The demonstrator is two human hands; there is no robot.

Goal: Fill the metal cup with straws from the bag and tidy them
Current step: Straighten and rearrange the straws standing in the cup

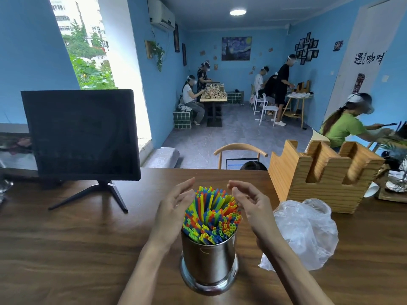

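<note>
Metal cup (209, 260) sits right between both wrists, packed with colourful straws (212, 214). Left hand (174, 208) has loose, nearly straight fingers beside the bunch; right hand (251, 203) is softly curled on the other side, gripping nothing. Plastic bag (306, 232) lies just outside the right forearm.

café | wooden counter (66, 249) with till monitor (81, 135) | behind monitor: dining tables (213, 98), chairs (265, 106), wall art (236, 48)
</note>
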